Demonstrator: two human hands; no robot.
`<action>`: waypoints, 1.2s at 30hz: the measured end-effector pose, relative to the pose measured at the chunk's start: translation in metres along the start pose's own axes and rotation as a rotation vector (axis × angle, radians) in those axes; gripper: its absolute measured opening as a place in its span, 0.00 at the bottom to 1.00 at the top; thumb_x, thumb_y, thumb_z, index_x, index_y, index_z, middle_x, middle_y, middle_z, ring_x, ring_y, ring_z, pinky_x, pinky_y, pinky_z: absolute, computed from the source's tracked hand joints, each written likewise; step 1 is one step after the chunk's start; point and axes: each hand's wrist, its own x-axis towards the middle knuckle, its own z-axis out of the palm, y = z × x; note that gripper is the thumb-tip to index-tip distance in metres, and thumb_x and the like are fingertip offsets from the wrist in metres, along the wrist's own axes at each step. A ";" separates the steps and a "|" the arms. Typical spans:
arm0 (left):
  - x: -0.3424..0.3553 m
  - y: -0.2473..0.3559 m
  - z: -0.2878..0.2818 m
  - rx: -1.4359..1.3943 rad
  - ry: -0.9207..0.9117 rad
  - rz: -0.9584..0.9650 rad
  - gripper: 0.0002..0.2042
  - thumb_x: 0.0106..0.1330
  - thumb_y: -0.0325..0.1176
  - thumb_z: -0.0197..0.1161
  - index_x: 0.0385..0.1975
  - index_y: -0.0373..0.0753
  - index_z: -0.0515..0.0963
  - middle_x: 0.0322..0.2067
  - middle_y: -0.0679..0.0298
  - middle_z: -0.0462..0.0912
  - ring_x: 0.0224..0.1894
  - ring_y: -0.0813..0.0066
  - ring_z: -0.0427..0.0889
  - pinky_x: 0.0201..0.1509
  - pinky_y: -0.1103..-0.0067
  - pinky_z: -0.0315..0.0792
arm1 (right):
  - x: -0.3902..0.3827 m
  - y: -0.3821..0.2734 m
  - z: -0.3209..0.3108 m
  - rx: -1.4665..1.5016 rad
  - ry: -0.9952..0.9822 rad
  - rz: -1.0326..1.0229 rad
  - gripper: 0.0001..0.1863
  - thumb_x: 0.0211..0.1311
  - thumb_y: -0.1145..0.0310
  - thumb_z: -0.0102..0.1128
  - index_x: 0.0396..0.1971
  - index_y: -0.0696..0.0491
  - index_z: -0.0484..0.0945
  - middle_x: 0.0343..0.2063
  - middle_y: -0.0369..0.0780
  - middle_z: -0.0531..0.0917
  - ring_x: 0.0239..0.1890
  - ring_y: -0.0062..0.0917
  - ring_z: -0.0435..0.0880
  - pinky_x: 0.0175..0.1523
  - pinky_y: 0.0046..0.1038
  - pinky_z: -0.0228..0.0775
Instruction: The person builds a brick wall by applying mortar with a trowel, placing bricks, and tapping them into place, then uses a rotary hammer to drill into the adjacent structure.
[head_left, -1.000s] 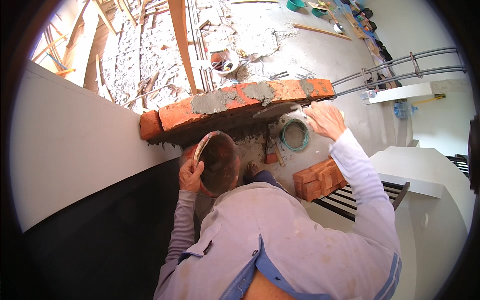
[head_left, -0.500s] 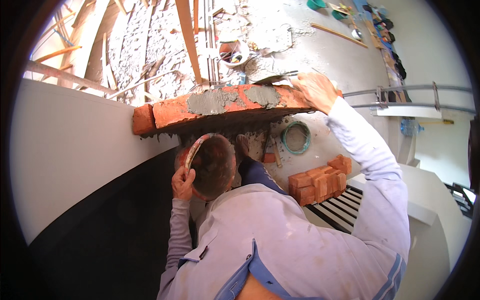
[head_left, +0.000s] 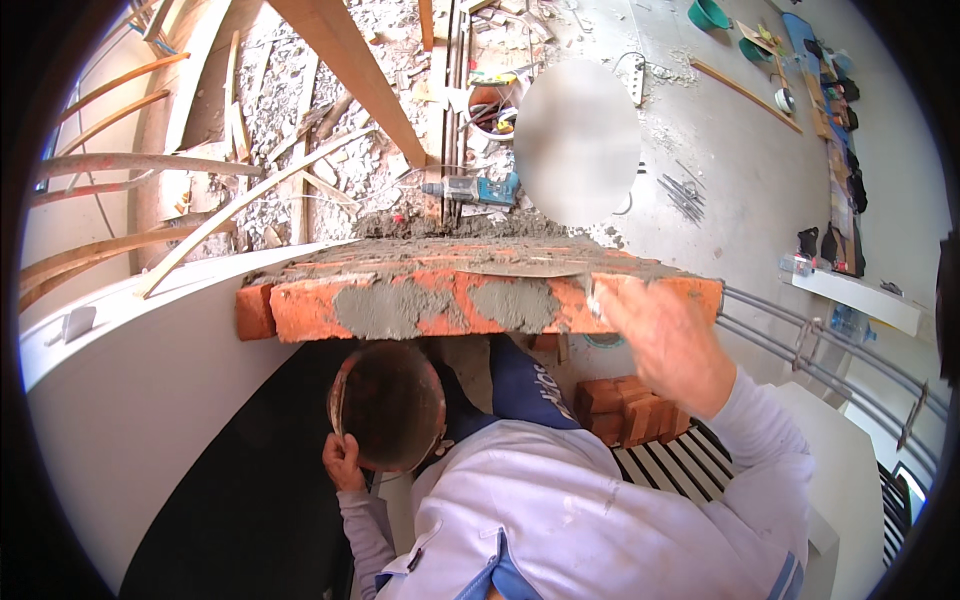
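A low brick wall crosses in front of me, with grey mortar smeared in patches on its near face and spread along its top. My right hand is closed round the handle of a trowel, which it mostly hides. The thin blade lies along the wall's upper near edge, pointing left. Below the wall, my left hand grips the rim of a round, dark basin, tilted beside my legs. What the basin contains is too dark to make out.
Stacked bricks sit to my right by a slatted black grate. Metal bars stick out past the wall's right end. Beyond the wall are a power drill, a leaning timber, rubble and a tool bucket.
The view has shifted, showing more of the wall's top and the floor beyond. The trowel blade has come down against the wall's edge. My left hand still holds the basin.
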 end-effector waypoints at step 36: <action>-0.072 0.103 -0.060 -0.333 0.125 0.136 0.18 0.70 0.40 0.56 0.17 0.43 0.65 0.17 0.79 0.62 0.23 0.91 0.57 0.24 0.84 0.55 | 0.060 -0.167 0.029 -0.045 -0.154 -0.846 0.25 0.52 0.73 0.55 0.53 0.56 0.67 0.31 0.40 0.70 0.30 0.31 0.78 0.32 0.32 0.73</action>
